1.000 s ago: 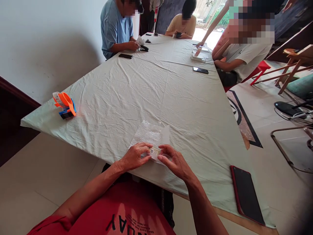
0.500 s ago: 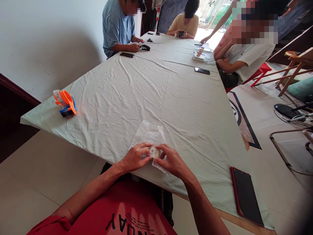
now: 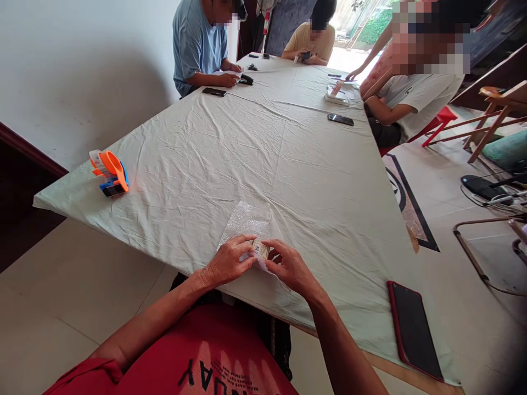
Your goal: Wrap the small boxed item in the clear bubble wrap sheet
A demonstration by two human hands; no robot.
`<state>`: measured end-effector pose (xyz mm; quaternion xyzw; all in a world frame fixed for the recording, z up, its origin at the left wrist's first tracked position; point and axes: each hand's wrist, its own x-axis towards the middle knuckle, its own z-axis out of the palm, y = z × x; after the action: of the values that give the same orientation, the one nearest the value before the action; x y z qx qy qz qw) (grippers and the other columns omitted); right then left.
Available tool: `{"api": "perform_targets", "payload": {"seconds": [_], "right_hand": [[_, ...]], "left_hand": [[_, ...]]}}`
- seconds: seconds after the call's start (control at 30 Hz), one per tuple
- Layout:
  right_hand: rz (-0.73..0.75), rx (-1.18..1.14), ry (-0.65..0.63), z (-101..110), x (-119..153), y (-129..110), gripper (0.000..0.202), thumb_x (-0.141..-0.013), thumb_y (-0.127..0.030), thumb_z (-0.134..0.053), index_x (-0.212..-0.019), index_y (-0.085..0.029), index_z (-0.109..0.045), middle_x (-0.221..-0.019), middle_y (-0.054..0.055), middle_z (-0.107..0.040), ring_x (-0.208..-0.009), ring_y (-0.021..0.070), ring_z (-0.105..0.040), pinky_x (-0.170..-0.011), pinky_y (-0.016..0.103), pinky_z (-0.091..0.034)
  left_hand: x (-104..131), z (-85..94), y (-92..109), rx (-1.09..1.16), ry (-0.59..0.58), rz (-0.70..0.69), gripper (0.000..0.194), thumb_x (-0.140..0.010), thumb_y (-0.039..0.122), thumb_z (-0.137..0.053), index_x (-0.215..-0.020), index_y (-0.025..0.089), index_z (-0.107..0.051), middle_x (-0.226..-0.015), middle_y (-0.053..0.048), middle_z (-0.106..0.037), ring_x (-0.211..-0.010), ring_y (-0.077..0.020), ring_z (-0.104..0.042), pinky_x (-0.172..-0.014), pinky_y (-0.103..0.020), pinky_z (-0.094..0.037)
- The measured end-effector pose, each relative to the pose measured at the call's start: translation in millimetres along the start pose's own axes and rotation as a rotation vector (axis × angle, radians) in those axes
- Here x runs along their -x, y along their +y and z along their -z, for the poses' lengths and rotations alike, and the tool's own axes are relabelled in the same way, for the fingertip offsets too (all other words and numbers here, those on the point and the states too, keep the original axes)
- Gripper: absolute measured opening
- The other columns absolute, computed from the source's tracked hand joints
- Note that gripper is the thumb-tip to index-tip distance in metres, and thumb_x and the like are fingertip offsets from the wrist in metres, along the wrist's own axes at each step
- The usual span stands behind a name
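A left hand [image 3: 231,260] hides one end of a box [image 3: 261,250] bearing print too small to read, while a shirt [image 3: 164,356] runs off the bottom edge mid-lettering.

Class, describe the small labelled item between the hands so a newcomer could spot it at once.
Start at the table's pale, wrinkled cloth and find the edge by the red shirt. The left hand and right hand are at a bubble-wrap sheet there. Between them is the small labelled item: pale, with dark print and what looks like a barcode, unlike the shiny, unprinted sheet.
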<state>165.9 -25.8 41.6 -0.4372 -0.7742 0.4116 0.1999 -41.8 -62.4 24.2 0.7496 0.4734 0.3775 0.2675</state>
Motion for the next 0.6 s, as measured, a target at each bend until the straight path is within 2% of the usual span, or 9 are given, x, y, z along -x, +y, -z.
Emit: {"api": "perform_targets", "payload": {"seconds": [0.17,0.33,0.5,0.6], "right_hand": [[0.013,-0.021,-0.008,-1.1,0.1,2.9,0.034,-0.085,-0.026,-0.060,-0.119,-0.022,-0.063,-0.106,0.006,-0.066,-0.076,0.0142,-0.064,-0.064,0.027,-0.054],[-0.026,-0.046,-0.041,2.6,2.7,1.4,0.037,-0.088,-0.036,-0.060,-0.122,-0.021,-0.063,-0.108,0.008,-0.069,-0.079,0.0164,-0.066,-0.064,0.028,-0.054],[-0.086,-0.057,-0.070,1.2,8.4,0.6,0.038,-0.089,-0.033,-0.057,-0.125,-0.020,-0.063,-0.110,0.009,-0.072,-0.083,0.0185,-0.067,-0.071,0.032,-0.054],[-0.101,-0.079,-0.060,3.8,11.7,-2.7,0.034,-0.093,-0.034,-0.050,-0.120,-0.022,-0.067,-0.111,0.008,-0.074,-0.092,0.0209,-0.068,-0.083,0.036,-0.054]], "left_hand": [[-4.5,-4.2,0.9,0.005,0.004,-0.003,0.011,-0.084,0.011,-0.065,-0.081,0.020,-0.060,-0.123,-0.010,-0.069,-0.114,-0.0226,-0.065,-0.100,-0.038,-0.050],[-5.9,-5.6,0.1,0.056,-0.004,0.023,0.011,-0.083,0.009,-0.062,-0.081,0.020,-0.061,-0.117,-0.008,-0.071,-0.110,-0.0203,-0.067,-0.097,-0.034,-0.051],[-2.5,-2.1,3.2,0.095,-0.050,0.033,0.010,-0.084,0.011,-0.062,-0.081,0.020,-0.061,-0.111,-0.006,-0.073,-0.105,-0.0188,-0.068,-0.093,-0.031,-0.052],[0.2,0.4,4.4,0.107,-0.064,0.045,0.010,-0.084,0.012,-0.061,-0.080,0.020,-0.061,-0.109,-0.005,-0.073,-0.103,-0.0178,-0.068,-0.092,-0.029,-0.052]]}}
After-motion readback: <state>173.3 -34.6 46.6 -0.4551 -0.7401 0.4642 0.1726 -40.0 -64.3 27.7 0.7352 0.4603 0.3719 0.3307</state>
